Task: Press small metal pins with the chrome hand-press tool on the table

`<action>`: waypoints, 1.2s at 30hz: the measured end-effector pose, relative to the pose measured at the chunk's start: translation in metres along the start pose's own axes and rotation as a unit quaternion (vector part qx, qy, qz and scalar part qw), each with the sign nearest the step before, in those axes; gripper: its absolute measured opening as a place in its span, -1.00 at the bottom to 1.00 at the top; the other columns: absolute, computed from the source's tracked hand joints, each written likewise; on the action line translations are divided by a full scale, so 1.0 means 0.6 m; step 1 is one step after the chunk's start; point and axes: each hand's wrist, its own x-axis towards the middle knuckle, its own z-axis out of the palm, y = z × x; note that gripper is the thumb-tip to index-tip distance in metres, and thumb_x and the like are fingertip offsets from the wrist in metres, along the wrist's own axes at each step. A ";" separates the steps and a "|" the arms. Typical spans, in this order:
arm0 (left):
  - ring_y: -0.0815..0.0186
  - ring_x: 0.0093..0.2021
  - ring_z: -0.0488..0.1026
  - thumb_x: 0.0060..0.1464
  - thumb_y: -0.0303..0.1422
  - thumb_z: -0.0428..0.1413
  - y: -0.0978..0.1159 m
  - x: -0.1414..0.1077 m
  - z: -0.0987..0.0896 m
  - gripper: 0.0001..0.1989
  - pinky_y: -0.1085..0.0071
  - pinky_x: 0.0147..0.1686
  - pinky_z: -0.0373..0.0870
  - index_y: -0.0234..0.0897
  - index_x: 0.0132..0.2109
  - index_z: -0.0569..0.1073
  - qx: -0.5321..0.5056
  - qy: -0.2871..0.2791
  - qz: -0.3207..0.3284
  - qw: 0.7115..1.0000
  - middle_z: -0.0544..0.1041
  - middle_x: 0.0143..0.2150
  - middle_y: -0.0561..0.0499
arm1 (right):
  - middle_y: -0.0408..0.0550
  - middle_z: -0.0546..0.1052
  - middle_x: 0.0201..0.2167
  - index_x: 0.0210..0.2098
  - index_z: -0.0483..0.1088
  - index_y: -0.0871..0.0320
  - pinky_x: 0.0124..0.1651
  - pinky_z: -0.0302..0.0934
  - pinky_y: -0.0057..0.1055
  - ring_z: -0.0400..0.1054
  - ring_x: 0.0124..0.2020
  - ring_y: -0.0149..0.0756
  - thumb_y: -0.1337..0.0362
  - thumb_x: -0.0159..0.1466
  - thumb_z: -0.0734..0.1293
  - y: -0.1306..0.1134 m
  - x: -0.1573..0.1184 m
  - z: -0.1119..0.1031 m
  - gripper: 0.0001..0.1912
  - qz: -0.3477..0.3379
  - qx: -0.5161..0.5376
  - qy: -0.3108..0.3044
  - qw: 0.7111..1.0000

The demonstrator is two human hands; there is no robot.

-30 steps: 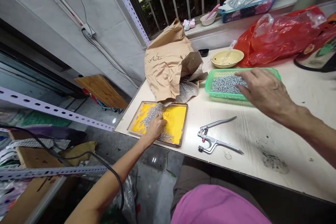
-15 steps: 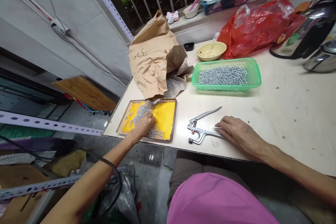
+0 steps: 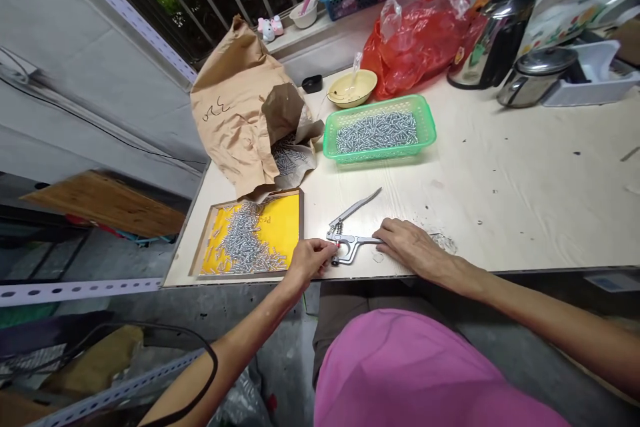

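Observation:
Hand-held snap-fastener pliers [image 3: 352, 240] lie on the table with their two handles spread apart. My right hand [image 3: 417, 250] is closed over the end of the lower handle, palm down against the tabletop. At the jaw end, my left hand [image 3: 311, 261] has thumb and forefinger pinched together; whatever is between them is too small to make out. A shallow tray [image 3: 283, 220] with a yellow bottom sits left of the pliers. Small silvery metal pins [image 3: 245, 240] are heaped across its left and middle part.
Behind the tray leans an open brown paper bag [image 3: 235, 120] with more pins at its mouth. A green basket [image 3: 427, 123] holds many pins. Farther back are a yellow bowl [image 3: 367, 83], a red plastic bag [image 3: 415, 47], a kettle [image 3: 505, 33] and a metal pot [image 3: 533, 77].
My left hand has left the pins in the tray and moved right to the jaw of the pliers. My right hand stays at the handle. The view has shifted to the right.

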 end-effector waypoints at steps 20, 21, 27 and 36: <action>0.44 -0.67 0.42 -0.01 -0.29 0.22 0.013 0.001 0.007 -0.79 0.55 -0.58 0.42 -0.39 -0.38 0.46 0.049 -0.023 -0.108 0.993 0.43 -0.69 0.09 | 0.16 0.36 0.01 -0.02 0.33 0.17 -0.07 0.13 -0.20 0.24 -0.02 -0.07 0.06 0.24 0.30 0.013 0.006 -0.009 -0.59 -0.013 -0.008 0.025 1.000; 0.44 -0.67 0.42 0.00 -0.31 0.21 0.014 0.000 0.007 -0.80 0.55 -0.58 0.43 -0.40 -0.38 0.46 0.049 -0.022 -0.106 0.993 0.43 -0.69 0.09 | 0.22 0.27 0.13 0.08 0.26 0.19 0.01 0.10 -0.13 0.16 0.10 0.02 -0.02 0.19 0.34 0.018 0.014 -0.016 -0.42 -0.012 -0.014 0.023 1.000; 0.45 -0.69 0.40 -0.03 -0.24 0.24 0.014 -0.003 0.010 -0.74 0.56 -0.60 0.40 -0.40 -0.39 0.45 0.047 -0.022 -0.108 0.993 0.40 -0.71 0.10 | 0.33 0.17 0.21 0.21 0.11 0.29 0.17 -0.10 0.11 -0.06 0.25 0.23 -0.20 -0.13 0.46 0.049 0.082 -0.031 0.09 -0.038 -0.066 -0.060 0.995; 0.42 -0.68 0.39 0.05 -0.18 0.14 -0.001 -0.010 0.004 -0.71 0.52 -0.58 0.38 -0.36 -0.43 0.41 0.086 -0.009 -0.082 0.993 0.42 -0.68 0.08 | 0.16 0.43 -0.14 -0.10 0.34 0.28 -0.10 0.11 -0.22 0.25 -0.12 -0.05 0.08 0.04 0.46 0.013 0.071 -0.056 -0.46 -0.033 -0.089 -0.068 0.993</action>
